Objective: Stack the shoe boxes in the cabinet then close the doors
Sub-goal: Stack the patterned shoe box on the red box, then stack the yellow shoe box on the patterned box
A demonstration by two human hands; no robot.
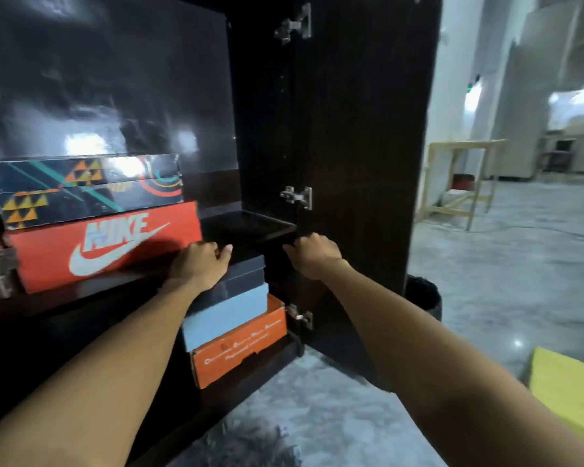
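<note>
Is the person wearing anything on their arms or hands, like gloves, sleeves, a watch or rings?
Nothing that shows. Both forearms are bare from the bottom edge of the picture up to the wrists, with no sleeves in view. The left hand and the right hand have no gloves, and no watch, bracelet or band shows at either wrist. The picture is too blurred to rule out a thin ring.

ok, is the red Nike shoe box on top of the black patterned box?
No, the red Nike shoe box lies under the black patterned box.
</note>
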